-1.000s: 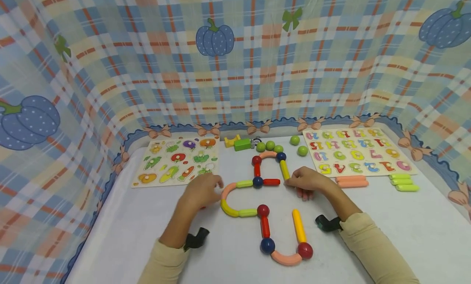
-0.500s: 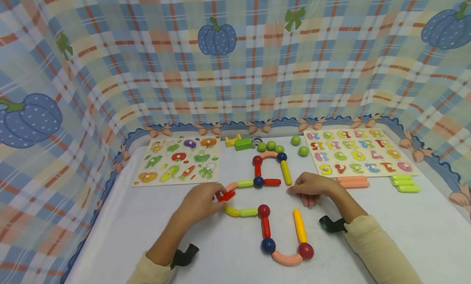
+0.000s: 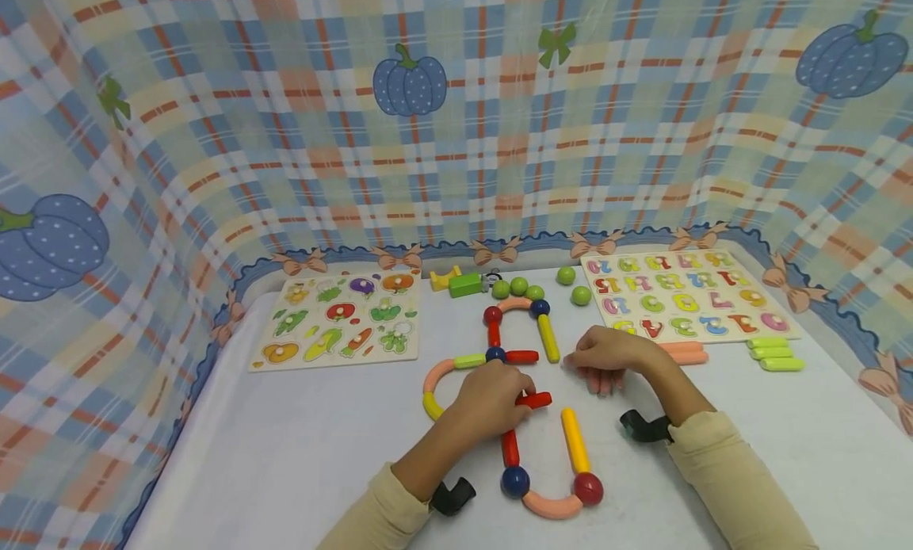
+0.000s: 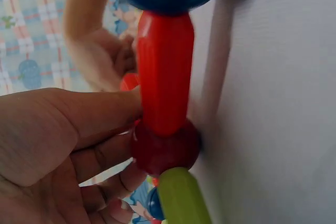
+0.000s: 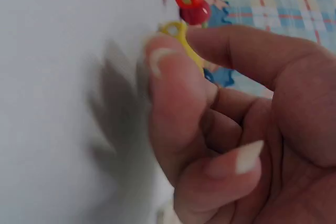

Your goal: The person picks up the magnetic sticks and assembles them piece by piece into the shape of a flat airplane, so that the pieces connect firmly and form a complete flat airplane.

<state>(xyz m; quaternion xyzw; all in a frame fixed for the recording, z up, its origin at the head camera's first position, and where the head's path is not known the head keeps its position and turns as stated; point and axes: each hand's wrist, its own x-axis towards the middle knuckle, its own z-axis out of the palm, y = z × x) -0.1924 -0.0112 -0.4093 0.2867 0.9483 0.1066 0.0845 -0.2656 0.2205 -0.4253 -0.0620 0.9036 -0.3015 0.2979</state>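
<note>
On the left of the head view we saw the pink arc (image 3: 437, 373) and, below it, the yellow arc (image 3: 431, 404), both left of the left hand (image 3: 492, 399), whose sleeve came up from the bottom edge. That hand pinched a red stick (image 3: 540, 399), low and right of centre in the frame. The stick's long axis ran almost level, its bare right end tipped slightly upward and pointing away from the grip; its left end was hidden by the fingers. It lay below the attached red piece (image 3: 523, 357), apart and nearly parallel. We judged one relation to matter most: the stick lay crosswise to the yellow rod (image 3: 548, 338) above and the orange rod (image 3: 574, 439) at its lower right, its bare end just short of the space between them. In the left wrist view a crimson ball (image 4: 165, 148) showed just beside the thumb; we could not tell whether the hidden end met it. Farther right, the right hand (image 3: 612, 356) hovered by the yellow rod's lower end, fingers loosely bent, grasping nothing we could see. It was upper right of the stick, near but apart; the left was nearer.
</note>
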